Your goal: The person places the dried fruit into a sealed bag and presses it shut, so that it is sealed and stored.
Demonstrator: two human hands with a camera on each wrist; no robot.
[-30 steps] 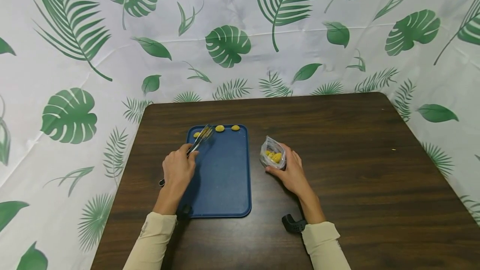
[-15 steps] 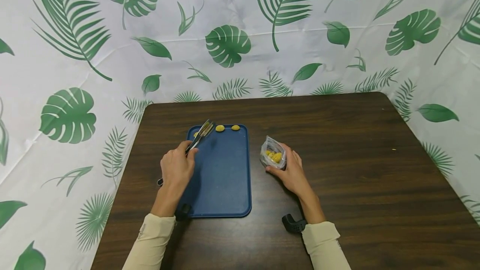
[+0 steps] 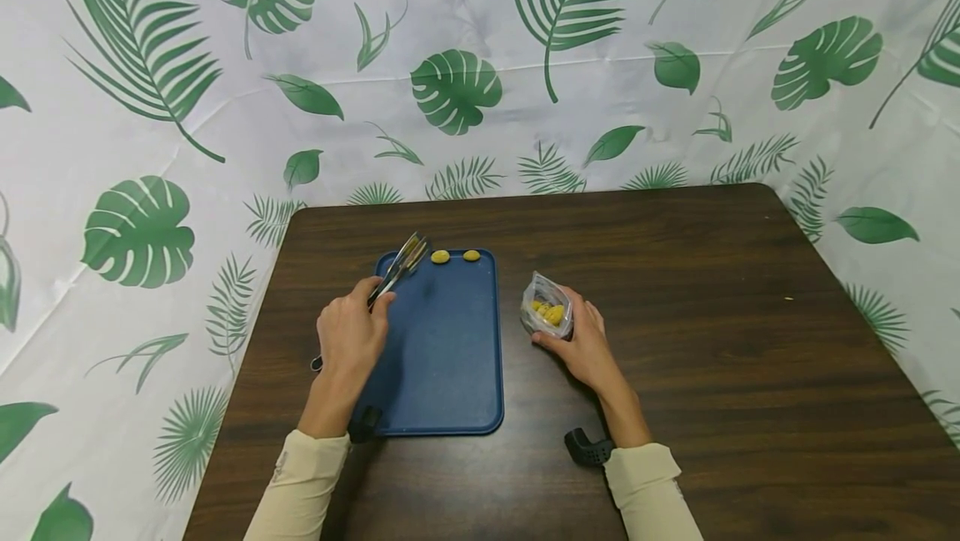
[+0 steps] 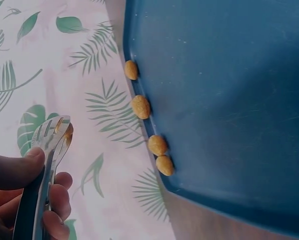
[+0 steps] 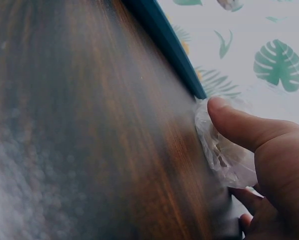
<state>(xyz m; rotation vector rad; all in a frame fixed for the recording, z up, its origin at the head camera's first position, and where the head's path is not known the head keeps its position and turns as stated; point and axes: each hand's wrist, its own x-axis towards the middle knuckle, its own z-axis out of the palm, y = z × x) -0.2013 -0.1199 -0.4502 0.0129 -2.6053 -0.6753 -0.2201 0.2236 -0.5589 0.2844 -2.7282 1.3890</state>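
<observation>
My left hand [image 3: 351, 328] grips a pair of metal tongs [image 4: 49, 145] with dark handles, held above the far left of a blue tray [image 3: 450, 358]. The tong tips are close together, and a golden-brown bit shows between them in the left wrist view. Several small yellow oval pieces [image 4: 141, 106] lie in a row along the tray's far edge, partly covered by the tongs in the head view. To the right of the tray, my right hand [image 3: 581, 341] holds a clear plastic bag [image 5: 222, 150] around its side. Its mouth faces up, with more yellow pieces [image 3: 551, 313] inside.
The tray lies on a dark wooden table [image 3: 675, 274]. A tiny yellow crumb [image 3: 788, 298] is on the table at the right. Behind and beside the table hangs a white cloth [image 3: 480, 24] printed with green leaves. Each wrist carries a black strap mount [image 3: 587, 448].
My left hand has shifted slightly left, and the tong tips have moved up and away from the tray's far edge. The right hand and bag have stayed still.
</observation>
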